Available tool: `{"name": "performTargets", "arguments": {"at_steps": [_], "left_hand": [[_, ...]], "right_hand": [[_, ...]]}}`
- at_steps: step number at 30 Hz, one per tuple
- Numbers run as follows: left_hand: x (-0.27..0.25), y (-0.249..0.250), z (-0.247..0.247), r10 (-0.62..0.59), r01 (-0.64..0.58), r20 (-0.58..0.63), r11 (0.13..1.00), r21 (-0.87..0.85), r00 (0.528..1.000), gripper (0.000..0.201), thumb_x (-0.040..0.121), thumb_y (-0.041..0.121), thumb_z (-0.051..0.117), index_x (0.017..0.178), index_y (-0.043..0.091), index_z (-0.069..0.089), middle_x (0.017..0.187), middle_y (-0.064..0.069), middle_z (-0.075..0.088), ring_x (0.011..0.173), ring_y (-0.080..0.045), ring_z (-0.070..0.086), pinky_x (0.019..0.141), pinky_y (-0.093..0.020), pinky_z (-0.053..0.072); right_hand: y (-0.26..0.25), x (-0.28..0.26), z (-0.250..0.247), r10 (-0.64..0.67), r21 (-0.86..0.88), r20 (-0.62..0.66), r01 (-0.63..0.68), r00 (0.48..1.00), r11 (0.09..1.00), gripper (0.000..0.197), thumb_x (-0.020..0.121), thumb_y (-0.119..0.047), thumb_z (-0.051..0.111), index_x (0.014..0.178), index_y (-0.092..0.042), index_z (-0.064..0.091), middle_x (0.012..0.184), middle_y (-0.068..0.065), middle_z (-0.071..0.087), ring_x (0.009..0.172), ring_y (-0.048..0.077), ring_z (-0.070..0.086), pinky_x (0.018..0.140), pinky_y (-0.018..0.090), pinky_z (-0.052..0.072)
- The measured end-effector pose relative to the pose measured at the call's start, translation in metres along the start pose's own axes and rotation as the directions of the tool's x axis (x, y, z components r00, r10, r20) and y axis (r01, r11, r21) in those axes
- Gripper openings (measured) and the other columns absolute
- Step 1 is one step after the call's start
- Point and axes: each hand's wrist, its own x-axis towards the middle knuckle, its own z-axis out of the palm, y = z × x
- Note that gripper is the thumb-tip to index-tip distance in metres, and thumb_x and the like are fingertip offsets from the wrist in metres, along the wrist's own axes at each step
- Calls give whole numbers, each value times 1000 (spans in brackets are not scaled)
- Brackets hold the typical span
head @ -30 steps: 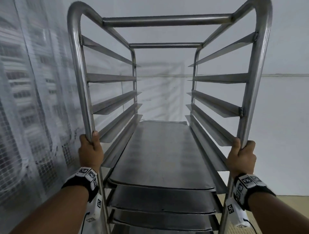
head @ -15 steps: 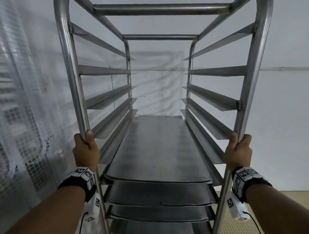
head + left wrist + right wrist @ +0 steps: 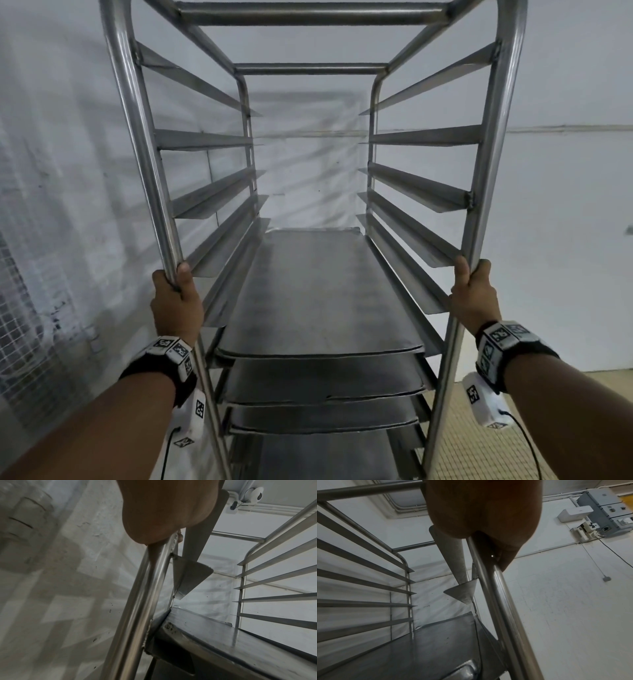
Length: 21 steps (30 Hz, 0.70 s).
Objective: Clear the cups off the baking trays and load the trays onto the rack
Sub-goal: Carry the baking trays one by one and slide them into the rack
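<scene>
A tall steel tray rack (image 3: 317, 70) fills the head view. Several flat grey baking trays (image 3: 318, 291) lie stacked on its lower runners; the upper runners hold nothing. No cups are in sight. My left hand (image 3: 175, 298) grips the rack's left front post (image 3: 144, 147), thumb up along the tube. My right hand (image 3: 474, 294) grips the right front post (image 3: 493, 147) at the same height. In the left wrist view the palm (image 3: 169, 509) wraps the post (image 3: 137, 608) above the top tray (image 3: 240, 642). The right wrist view shows the same hold on the post (image 3: 503, 612).
A wall hung with white plastic sheeting (image 3: 58, 205) stands close on the left and behind the rack. A plain white wall (image 3: 565, 222) is to the right, with an electrical box (image 3: 606, 512) high up. Tiled floor (image 3: 479, 438) shows at the lower right.
The rack has drawn nearer the back wall and sits higher and larger in the head view. Both hands keep the same hold on the posts.
</scene>
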Motion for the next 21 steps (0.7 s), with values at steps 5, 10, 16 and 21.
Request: {"name": "performTargets", "arguments": {"at_steps": [5,10,16,21], "left_hand": [[10,-5,10,-14,14,27,1000,11,1000,52,102,59,33,108,9,44,79,-12,54,70,-31,49,63,-40,39],[23,-15,7,-63,67,192,998,-15,979,56,95,73,36,103,19,45,72,-9,60,67,-32,61,66,-45,53],[32,2,-2,-146,118,360,988,99,921,55,100,63,38,112,10,51,83,-7,66,75,-22,61,64,-34,42],[41,22,-8,-299,187,344,927,324,890,69,100,62,37,132,2,49,125,-21,60,116,-43,57,92,-43,44]], "right_hand": [[1,11,8,8,-5,23,-8,1000,1000,48,97,-71,23,98,-23,29,80,19,66,75,40,61,74,49,49],[-4,20,11,40,-30,90,-37,995,999,57,92,-77,21,99,-21,31,85,20,67,82,40,61,80,50,47],[-12,27,14,108,-25,157,-106,982,994,55,100,-64,25,111,-11,32,97,22,59,87,37,50,80,43,35],[-35,22,10,247,-85,189,-234,950,968,54,94,-67,32,96,-13,34,106,15,42,100,32,48,94,44,39]]}}
